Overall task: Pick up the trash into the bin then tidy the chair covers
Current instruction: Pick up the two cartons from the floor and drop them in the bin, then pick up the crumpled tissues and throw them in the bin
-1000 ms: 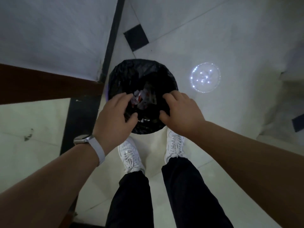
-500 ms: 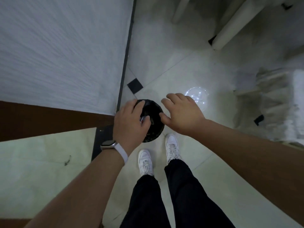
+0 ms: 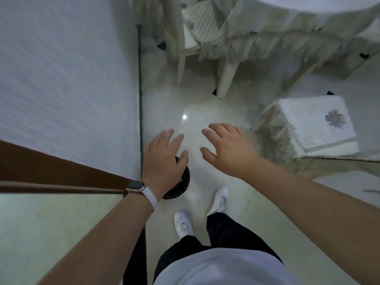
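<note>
Head view, looking down. Left hand (image 3: 164, 159) and right hand (image 3: 228, 149) are held out over the tiled floor (image 3: 185, 103); the grip of each is spread, fingers straight and apart, nothing in either. The black-lined bin (image 3: 179, 189) stands on the floor beside the wall, half hidden beneath the left hand and just ahead of the left shoe (image 3: 183, 224). No loose trash shows plainly; 1 thin dark item (image 3: 370, 190) at the right edge is too blurred to name. Judgement: the trash step looks done or nearly so; chair covers come next.

Chair covers: 1 quilted seat cover with a flower motif (image 3: 314, 124) sits askew on the chair to the right, its fringe hanging low toward the floor; 1 more rumpled cover (image 3: 202, 23) lies on the chair ahead.

Risks:
1. The bin is near the feet; a step toward the chairs could tip it and spill it.
2. The fringe trails low; a shoe on it would drag the cover further off.
3. A pull at 1 corner could slide the cover rather than square it; 2 hands at opposite edges look safer.
4. The floor is glossy; a slip is possible.
</note>
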A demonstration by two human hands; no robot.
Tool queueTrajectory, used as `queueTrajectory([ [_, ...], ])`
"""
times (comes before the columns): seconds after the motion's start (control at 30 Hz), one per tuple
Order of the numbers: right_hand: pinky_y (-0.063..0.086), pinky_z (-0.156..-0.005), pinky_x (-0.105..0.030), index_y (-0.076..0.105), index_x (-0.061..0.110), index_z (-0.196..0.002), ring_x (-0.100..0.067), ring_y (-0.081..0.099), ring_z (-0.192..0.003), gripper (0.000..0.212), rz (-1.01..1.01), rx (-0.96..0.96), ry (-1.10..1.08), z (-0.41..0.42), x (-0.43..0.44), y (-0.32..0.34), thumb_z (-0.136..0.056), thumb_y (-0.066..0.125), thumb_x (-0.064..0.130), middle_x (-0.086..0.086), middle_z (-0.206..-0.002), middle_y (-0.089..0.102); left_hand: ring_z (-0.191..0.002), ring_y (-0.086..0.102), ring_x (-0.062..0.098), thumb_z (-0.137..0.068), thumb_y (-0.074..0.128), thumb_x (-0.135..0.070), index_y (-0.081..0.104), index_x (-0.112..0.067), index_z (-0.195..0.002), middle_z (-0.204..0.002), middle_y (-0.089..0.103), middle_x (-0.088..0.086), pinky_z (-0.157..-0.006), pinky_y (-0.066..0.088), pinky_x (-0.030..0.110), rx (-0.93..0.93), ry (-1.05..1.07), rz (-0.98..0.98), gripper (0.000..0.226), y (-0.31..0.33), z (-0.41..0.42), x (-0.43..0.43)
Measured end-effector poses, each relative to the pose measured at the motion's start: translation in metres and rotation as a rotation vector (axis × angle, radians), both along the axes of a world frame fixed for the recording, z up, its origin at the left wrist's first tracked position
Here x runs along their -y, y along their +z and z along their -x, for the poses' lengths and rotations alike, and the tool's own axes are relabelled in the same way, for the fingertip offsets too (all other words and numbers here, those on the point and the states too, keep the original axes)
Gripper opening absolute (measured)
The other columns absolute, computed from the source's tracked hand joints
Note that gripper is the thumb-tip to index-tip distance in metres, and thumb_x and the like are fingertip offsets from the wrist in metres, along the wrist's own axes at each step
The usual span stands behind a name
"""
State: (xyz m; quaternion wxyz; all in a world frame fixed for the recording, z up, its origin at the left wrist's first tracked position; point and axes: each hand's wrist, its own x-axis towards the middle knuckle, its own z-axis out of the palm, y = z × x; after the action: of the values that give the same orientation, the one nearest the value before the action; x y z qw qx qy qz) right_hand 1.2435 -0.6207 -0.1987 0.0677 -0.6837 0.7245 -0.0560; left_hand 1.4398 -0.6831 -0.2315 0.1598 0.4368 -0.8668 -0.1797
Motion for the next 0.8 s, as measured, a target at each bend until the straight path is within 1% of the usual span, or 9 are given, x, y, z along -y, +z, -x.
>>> queueTrajectory([
  [0.07, 0.040, -0.096, -0.042, 0.059, 0.017, -0.127, -0.030, 0.054, -0.118, 0.055, 0.032, 0.000, -0.088, 0.020, -0.017, 0.020, -0.089, 0.041, 0.052, -0.006, -0.129, 0.059, -0.130, 0.048, 0.031, -0.095, 0.048, -0.040, 0.058, -0.016, -0.135, -0.141, 0.053, 0.011, -0.104, 0.043, 0.052, -0.010, -0.058, 0.024, 0.048, 0.018, 0.022, -0.009],
  [0.13, 0.042, -0.097, -0.042, 0.058, 0.018, -0.128, -0.030, 0.054, -0.119, 0.057, 0.079, -0.008, -0.154, 0.042, -0.035, 0.039, -0.089, 0.039, 0.054, -0.006, -0.132, 0.059, -0.127, 0.052, 0.031, -0.094, 0.050, -0.039, 0.060, -0.014, -0.133, -0.137, 0.056, 0.012, -0.100, 0.045, 0.053, -0.037, -0.121, 0.070, 0.048, 0.037, 0.044, -0.018],
  [0.27, 0.040, -0.101, -0.044, 0.056, 0.019, -0.131, -0.031, 0.051, -0.124, 0.060, 0.122, -0.033, -0.219, 0.089, -0.080, 0.071, -0.089, 0.033, 0.056, -0.007, -0.135, 0.057, -0.124, 0.053, 0.031, -0.093, 0.051, -0.039, 0.062, -0.013, -0.130, -0.134, 0.058, 0.013, -0.099, 0.046, 0.052, -0.066, -0.225, 0.176, 0.047, 0.075, 0.095, -0.042],
  [0.4, 0.041, -0.099, -0.044, 0.060, 0.015, -0.126, -0.031, 0.053, -0.120, 0.056, 0.245, -0.031, -0.298, 0.150, -0.135, 0.097, -0.089, 0.040, 0.052, -0.008, -0.129, 0.060, -0.120, 0.055, 0.032, -0.091, 0.052, -0.038, 0.063, -0.012, -0.127, -0.132, 0.059, 0.015, -0.094, 0.048, 0.049, -0.077, -0.306, 0.250, 0.045, 0.103, 0.163, -0.075],
  [0.5, 0.040, -0.097, -0.040, 0.062, 0.014, -0.124, -0.029, 0.054, -0.117, 0.053, 0.327, -0.071, -0.378, 0.203, -0.192, 0.108, -0.087, 0.046, 0.049, -0.008, -0.127, 0.061, -0.124, 0.054, 0.032, -0.091, 0.054, -0.037, 0.063, -0.011, -0.127, -0.133, 0.058, 0.015, -0.096, 0.049, 0.049, -0.087, -0.366, 0.271, 0.045, 0.118, 0.226, -0.113],
  [0.6, 0.035, -0.094, -0.037, 0.068, 0.013, -0.116, -0.030, 0.057, -0.111, 0.048, 0.433, -0.107, -0.462, 0.257, -0.258, 0.112, -0.085, 0.050, 0.045, -0.010, -0.121, 0.065, -0.122, 0.056, 0.034, -0.088, 0.058, -0.036, 0.065, -0.010, -0.125, -0.131, 0.060, 0.016, -0.097, 0.048, 0.049, -0.120, -0.461, 0.305, 0.045, 0.127, 0.294, -0.158],
  [0.67, 0.034, -0.094, -0.037, 0.068, 0.013, -0.115, -0.031, 0.057, -0.111, 0.048, 0.426, -0.130, -0.519, 0.291, -0.302, 0.113, -0.087, 0.048, 0.046, -0.011, -0.121, 0.065, -0.121, 0.056, 0.034, -0.088, 0.060, -0.035, 0.066, -0.011, -0.125, -0.131, 0.060, 0.015, -0.097, 0.048, 0.048, -0.129, -0.532, 0.334, 0.045, 0.134, 0.336, -0.187],
  [0.8, 0.043, -0.094, -0.041, 0.067, 0.013, -0.118, -0.032, 0.057, -0.113, 0.051, 0.374, -0.133, -0.648, 0.342, -0.379, 0.118, -0.087, 0.046, 0.047, -0.011, -0.123, 0.064, -0.123, 0.055, 0.033, -0.089, 0.058, -0.036, 0.066, -0.012, -0.126, -0.132, 0.060, 0.014, -0.098, 0.045, 0.046, -0.142, -0.649, 0.383, 0.045, 0.146, 0.407, -0.241],
])
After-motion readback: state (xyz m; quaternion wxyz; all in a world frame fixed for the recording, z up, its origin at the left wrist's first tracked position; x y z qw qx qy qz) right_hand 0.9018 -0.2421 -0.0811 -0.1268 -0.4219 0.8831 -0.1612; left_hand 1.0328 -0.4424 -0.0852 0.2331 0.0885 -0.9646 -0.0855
